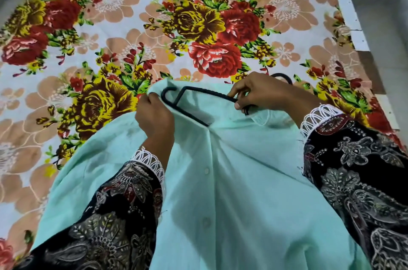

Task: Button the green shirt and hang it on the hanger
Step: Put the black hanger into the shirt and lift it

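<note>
The green shirt (231,181) lies front-up on the bed (110,16), its placket closed at the two buttons that show, its collar end lifted toward the far side. The black hanger (198,94) sits at the neck opening, one arm already running down under the cloth near the placket. The left hand (153,115) is closed on a bunch of the shirt's left shoulder fabric beside the hanger's curved end; the right hand (249,93) pinches the hanger's upper bar between thumb and forefinger, with the hook (283,76) poking out behind it.

The likely trouble is the hanger's left end snagging on the bunched cloth instead of sliding into the shoulder, which would leave the shirt lopsided (and apt to slip off once lifted). Pulling hard on the neck could also strain the top of the placket; whether the topmost button is fastened is hidden by the folds.

Room is generous ahead and to the left across the floral sheet. On the right the bed edge (353,27) is close, so the hook has less margin there. The dark patterned sleeves (364,181) hang near the shirt and could drag it.
</note>
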